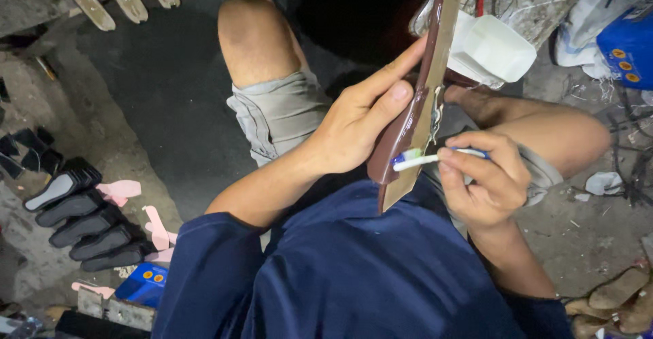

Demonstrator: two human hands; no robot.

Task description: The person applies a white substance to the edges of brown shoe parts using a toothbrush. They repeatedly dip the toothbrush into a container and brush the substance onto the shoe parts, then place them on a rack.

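The left hand (354,125) grips a long brown sole (415,108) by its edge, thumb laid along the glossy face and fingers (394,70) wrapped behind, so the piece stands tilted over the lap. The right hand (486,179) pinches a toothbrush (435,157) between thumb and curled fingers, its bristled head touching the sole's pale side just below the left thumb. To do this well, I judge the brush should travel in short, even strokes along the pale strip, with the left grip kept firm and clear of the wet area, and the coat kept thin near the edge so nothing runs onto the brown face. Just beyond the right fingers, past the sole, sits a white tub (493,50); its inside looks pale and what it holds cannot be made out. Far to the left of the left hand, black soles (81,220) lie in a row on the floor (170,94), with a blue tin (144,283) near them, its contents not visible.
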